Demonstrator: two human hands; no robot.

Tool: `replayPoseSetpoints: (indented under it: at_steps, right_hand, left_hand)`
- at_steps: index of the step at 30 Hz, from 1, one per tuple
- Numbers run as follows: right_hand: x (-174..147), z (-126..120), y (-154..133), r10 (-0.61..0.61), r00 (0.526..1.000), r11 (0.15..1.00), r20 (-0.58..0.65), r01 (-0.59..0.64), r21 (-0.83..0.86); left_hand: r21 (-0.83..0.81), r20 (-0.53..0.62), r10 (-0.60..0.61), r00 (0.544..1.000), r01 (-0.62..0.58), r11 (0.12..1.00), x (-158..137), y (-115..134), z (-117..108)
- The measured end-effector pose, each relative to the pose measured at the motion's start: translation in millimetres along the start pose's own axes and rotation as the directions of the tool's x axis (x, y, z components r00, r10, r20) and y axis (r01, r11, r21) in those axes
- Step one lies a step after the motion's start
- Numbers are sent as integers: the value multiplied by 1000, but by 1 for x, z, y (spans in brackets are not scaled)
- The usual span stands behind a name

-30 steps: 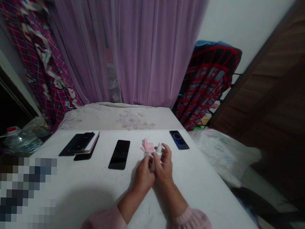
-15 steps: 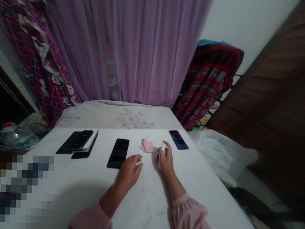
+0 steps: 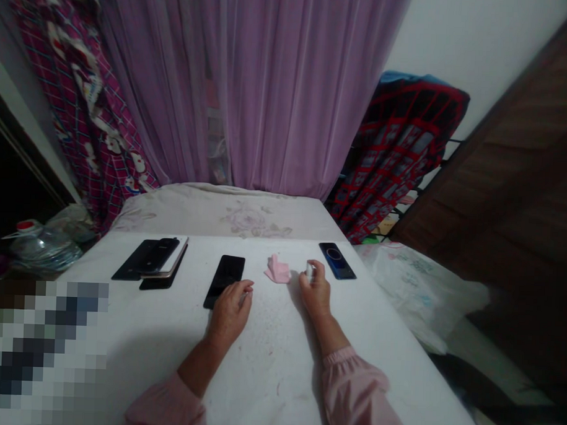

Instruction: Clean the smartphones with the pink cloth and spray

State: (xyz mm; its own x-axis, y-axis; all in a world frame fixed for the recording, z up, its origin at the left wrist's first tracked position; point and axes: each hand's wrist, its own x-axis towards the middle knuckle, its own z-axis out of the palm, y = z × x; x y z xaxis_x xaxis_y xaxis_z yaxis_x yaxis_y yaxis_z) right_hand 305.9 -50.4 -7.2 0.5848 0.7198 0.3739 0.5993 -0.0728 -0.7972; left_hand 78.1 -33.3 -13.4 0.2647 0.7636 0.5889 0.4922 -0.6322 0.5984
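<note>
The right hand (image 3: pixel 316 292) grips a small white bottle (image 3: pixel 310 272); the left (image 3: pixel 228 310) curls loosely over the near end of a black phone (image 3: pixel 226 272), and whether it pinches anything I can't tell. Bottle handling looks like the step in hand; moving it over that phone would call for passing near the pink cloth (image 3: pixel 278 272). Bare tabletop (image 3: pixel 269 367) spreads between the forearms. A blue phone (image 3: pixel 337 261) lies by the right edge, stacked phones (image 3: pixel 158 258) far left.

Right hand (image 3: pixel 316 293) grips white bottle (image 3: pixel 309 272); left hand (image 3: pixel 230 311) near black phone (image 3: pixel 227 272).
</note>
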Motion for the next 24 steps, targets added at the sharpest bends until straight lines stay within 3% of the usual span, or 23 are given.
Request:
replayPoseSetpoints:
  at_steps: [4, 11, 16, 20, 24]
  right_hand:
    - [6, -7, 5, -11, 1000, 998, 24, 13, -64]
    - [3, -8, 13, -41, 997, 996, -71, 46, 77]
    - [3, -5, 13, -89, 990, 991, -113, 99, 86]
    - [2, -6, 11, -130, 988, 988, -82, 136, 68]
    - [4, -13, 11, -163, 986, 986, 25, 164, -14]
  left_hand:
    - [-2, -8, -38, 999, 38, 999, 1, -4, -2]
    - [-20, 8, -49, 999, 49, 999, -3, -5, 2]
    - [-43, 8, -54, 999, 54, 998, -4, -7, 4]
    - [-34, -3, -65, 998, 65, 997, -4, -7, 4]
    - [-23, -9, -80, 997, 80, 997, -3, -8, 3]
